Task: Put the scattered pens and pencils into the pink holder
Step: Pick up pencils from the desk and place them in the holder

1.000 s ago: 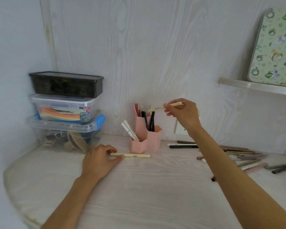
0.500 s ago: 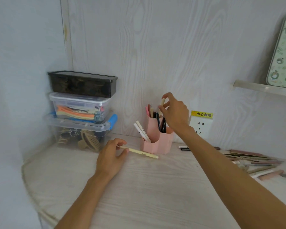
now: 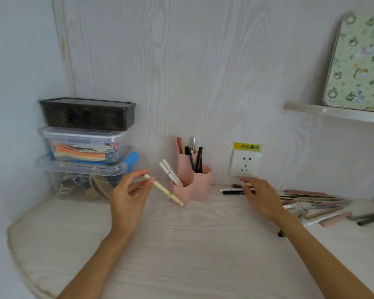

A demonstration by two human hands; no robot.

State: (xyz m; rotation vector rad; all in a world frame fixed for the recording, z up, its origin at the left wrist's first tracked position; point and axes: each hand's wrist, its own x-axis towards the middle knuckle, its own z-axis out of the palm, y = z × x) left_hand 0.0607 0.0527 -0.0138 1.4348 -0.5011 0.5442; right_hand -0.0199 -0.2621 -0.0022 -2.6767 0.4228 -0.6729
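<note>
- The pink holder (image 3: 191, 186) is seen at the centre of the frame, standing on the pale wooden desk (image 3: 181, 244) against the wood-grain wall, made up of joined hexagonal cups of different heights.
- Several pens are already stood in it: two white pens (image 3: 171, 172) lean out of the low left cup, dark pens (image 3: 198, 160) rise from the taller cups, and pink and metal tips show at the back.
- A cream pen (image 3: 163, 189) is pinched near its upper end between thumb and fingertips of the left hand (image 3: 129, 198), left of centre; the pen slants down to the right, its lower tip just in front of the holder's low cup.
- The right hand (image 3: 260, 197) is held right of centre, fingers spread and relaxed, nothing grasped; its fingertips lie over a white pen and a black pen (image 3: 231, 191) on the desk, and contact cannot be judged.
- More scattered pens and pencils (image 3: 317, 203) are spread across the desk at the right edge of the frame.
- A white wall socket (image 3: 245, 162) with a yellow warning label is seen just right of the holder.
- Stacked plastic boxes (image 3: 84, 145) are piled at the left, a dark one on top.
- A green patterned board (image 3: 358, 65) is propped on a shelf at upper right.
</note>
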